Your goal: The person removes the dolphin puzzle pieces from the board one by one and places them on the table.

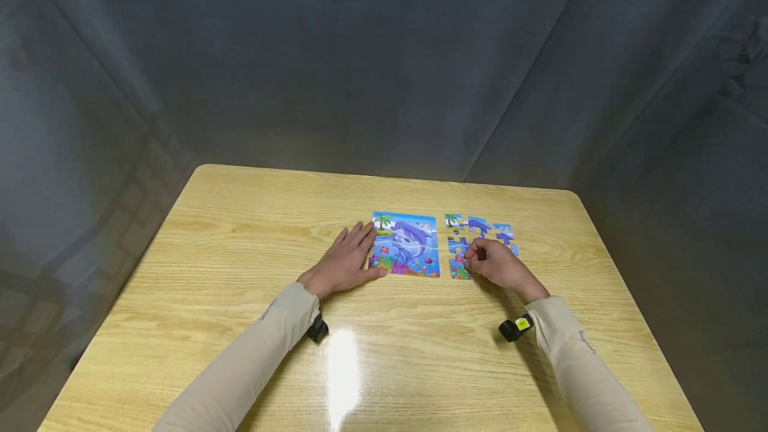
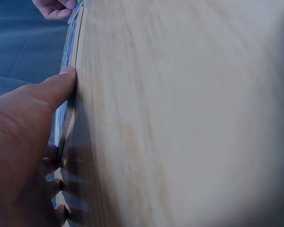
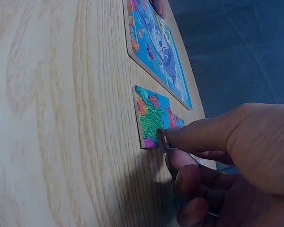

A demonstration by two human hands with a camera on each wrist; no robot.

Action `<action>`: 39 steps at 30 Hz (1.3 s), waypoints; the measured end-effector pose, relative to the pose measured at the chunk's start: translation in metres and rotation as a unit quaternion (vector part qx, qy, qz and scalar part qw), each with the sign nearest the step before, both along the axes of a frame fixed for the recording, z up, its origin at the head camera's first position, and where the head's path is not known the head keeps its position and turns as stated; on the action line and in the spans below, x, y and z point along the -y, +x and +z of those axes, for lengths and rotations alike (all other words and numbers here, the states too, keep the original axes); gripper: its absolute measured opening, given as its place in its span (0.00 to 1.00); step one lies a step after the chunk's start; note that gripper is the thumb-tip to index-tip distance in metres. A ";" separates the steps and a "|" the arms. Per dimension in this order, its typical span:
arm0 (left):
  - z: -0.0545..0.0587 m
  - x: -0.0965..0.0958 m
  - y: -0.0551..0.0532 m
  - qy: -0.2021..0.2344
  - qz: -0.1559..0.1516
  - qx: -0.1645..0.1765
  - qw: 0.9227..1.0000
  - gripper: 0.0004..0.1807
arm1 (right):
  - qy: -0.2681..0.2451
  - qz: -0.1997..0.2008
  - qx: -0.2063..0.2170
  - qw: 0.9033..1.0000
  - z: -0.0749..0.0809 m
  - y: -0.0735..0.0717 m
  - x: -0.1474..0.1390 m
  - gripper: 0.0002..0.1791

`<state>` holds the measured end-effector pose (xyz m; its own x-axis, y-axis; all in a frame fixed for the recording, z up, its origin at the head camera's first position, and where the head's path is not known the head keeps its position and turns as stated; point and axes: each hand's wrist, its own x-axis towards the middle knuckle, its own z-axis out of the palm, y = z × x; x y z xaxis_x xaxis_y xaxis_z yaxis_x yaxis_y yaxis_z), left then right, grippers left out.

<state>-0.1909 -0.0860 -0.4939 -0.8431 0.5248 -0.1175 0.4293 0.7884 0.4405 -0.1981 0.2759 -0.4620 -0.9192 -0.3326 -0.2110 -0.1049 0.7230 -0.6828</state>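
Note:
A dolphin picture board (image 1: pixel 408 242) lies flat on the table. My left hand (image 1: pixel 345 264), fingers straight, rests at the board's left side with the thumb by its lower left corner. To the right of the board, my right hand (image 1: pixel 497 265) pinches a jigsaw puzzle piece (image 3: pixel 161 141) between thumb and fingers. The right wrist view shows that piece nearly edge-on, tilted up beside a corner piece with coral and green seaweed (image 3: pixel 151 116). Above the hand are a palm tree piece (image 1: pixel 453 221) and a dolphin piece (image 1: pixel 478 225). My fingers hide part of this group.
Another blue piece (image 1: pixel 503 229) lies at the upper right of the loose group. The wooden table (image 1: pixel 252 219) extends around everything, with a dark grey curtain (image 1: pixel 360 72) behind its far edge and at both sides.

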 end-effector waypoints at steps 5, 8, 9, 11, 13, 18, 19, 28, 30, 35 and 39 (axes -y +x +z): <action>0.000 -0.001 0.000 0.002 0.001 -0.001 1.000 0.53 | 0.004 -0.001 -0.006 1.000 0.001 -0.001 0.000 0.02; 0.000 -0.001 -0.001 0.001 0.000 -0.003 1.000 0.52 | 0.004 -0.002 -0.011 1.000 0.003 -0.001 0.002 0.02; 0.000 -0.001 -0.001 0.001 0.000 -0.004 1.000 0.52 | 0.004 -0.001 -0.012 1.000 0.003 -0.001 0.004 0.02; 0.000 -0.001 -0.001 0.002 0.000 -0.005 1.000 0.52 | 0.001 0.000 -0.014 1.000 0.004 -0.002 0.007 0.03; 0.000 -0.001 -0.001 0.002 -0.001 -0.005 1.000 0.52 | -0.004 0.002 -0.012 1.000 0.005 -0.002 0.013 0.03; 0.000 0.000 0.000 0.005 -0.001 -0.005 1.000 0.53 | -0.027 0.020 -0.002 0.999 0.008 0.000 0.031 0.03; 0.000 0.000 0.000 0.006 -0.001 -0.005 1.000 0.53 | -0.033 0.025 0.002 0.999 0.008 0.000 0.035 0.03; -0.001 0.000 0.000 0.007 -0.003 0.001 1.000 0.52 | -0.058 0.055 0.026 0.996 0.004 0.000 0.065 0.06; -0.001 -0.001 0.000 0.007 -0.003 0.001 1.000 0.52 | -0.062 0.054 0.028 0.996 0.004 0.000 0.071 0.06; -0.002 0.000 -0.001 0.002 0.001 0.001 1.000 0.53 | -0.049 0.058 0.023 0.997 0.003 -0.002 0.085 0.07; -0.001 0.000 -0.002 0.001 0.003 0.003 1.000 0.53 | -0.034 0.064 0.021 0.997 0.003 -0.003 0.094 0.08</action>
<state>-0.1925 -0.0862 -0.4954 -0.8457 0.5198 -0.1210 0.4220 0.7900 0.4448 -0.2014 0.1820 -0.4592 -0.8593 -0.4609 -0.2217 -0.1628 0.6575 -0.7357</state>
